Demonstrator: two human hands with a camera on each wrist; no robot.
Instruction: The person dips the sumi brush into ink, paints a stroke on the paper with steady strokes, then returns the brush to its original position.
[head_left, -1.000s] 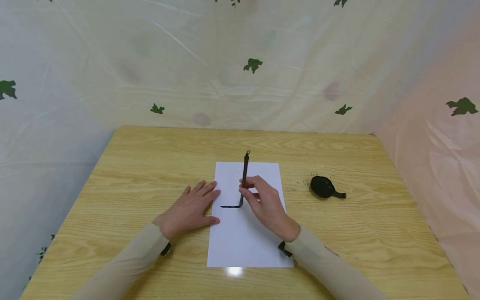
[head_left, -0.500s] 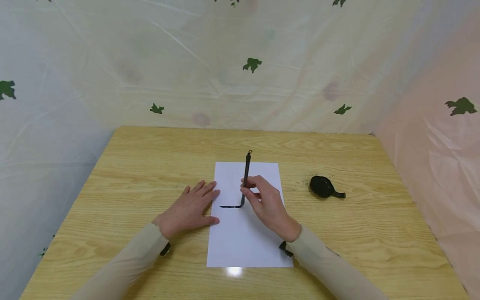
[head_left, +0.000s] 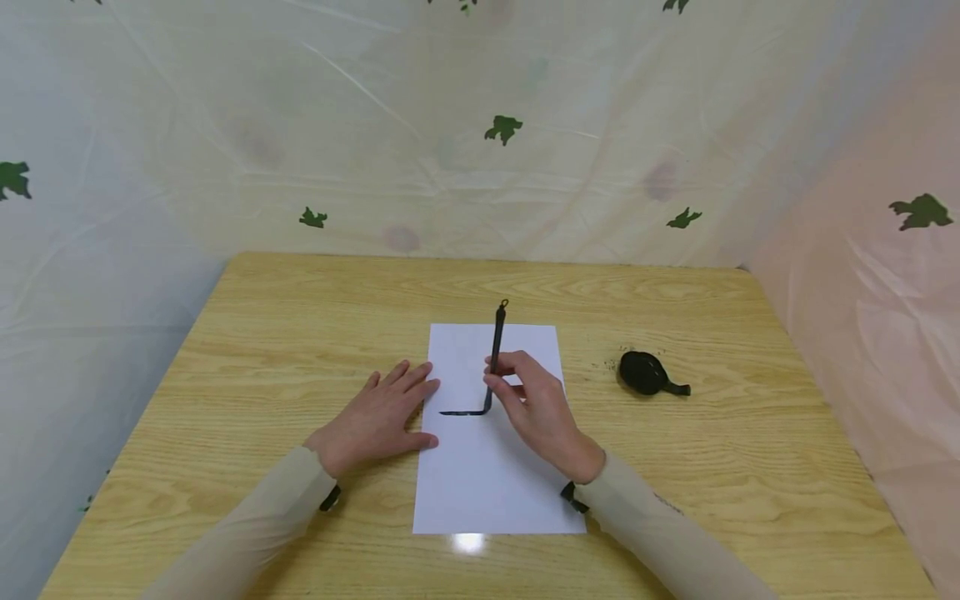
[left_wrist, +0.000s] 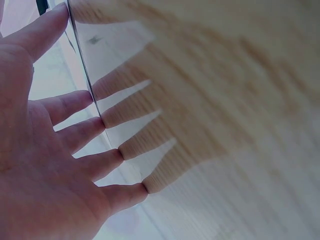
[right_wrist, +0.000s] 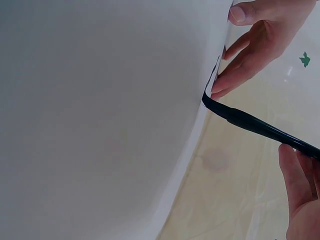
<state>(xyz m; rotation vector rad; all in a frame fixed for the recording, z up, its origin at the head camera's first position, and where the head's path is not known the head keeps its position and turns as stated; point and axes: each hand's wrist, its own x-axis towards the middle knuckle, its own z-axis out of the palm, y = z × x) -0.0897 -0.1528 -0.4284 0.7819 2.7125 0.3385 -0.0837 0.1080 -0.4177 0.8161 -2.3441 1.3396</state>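
Observation:
My right hand (head_left: 542, 410) pinches a black calligraphy brush (head_left: 497, 337) between thumb and fingers, its handle nearly upright with a small loop on top. The bristles are bent against a white sheet of paper (head_left: 487, 492), at the right end of a short horizontal black ink stroke (head_left: 459, 413). In the right wrist view the soft brush tip (right_wrist: 209, 101) curves onto the paper. My left hand (head_left: 378, 417) lies with spread fingers at the sheet's left edge, fingertips and thumb tip on the paper. In the left wrist view those fingertips (left_wrist: 135, 192) meet the table surface.
A black ink dish (head_left: 643, 373) with a short handle stands to the right of the paper, dark specks beside it. Everything rests on a wooden table (head_left: 720, 500). A pale curtain (head_left: 405, 125) with green leaf shapes hangs behind the far edge.
My right hand has moved the brush slightly to the right, and the black stroke has grown a little longer that way. My left hand stays in place.

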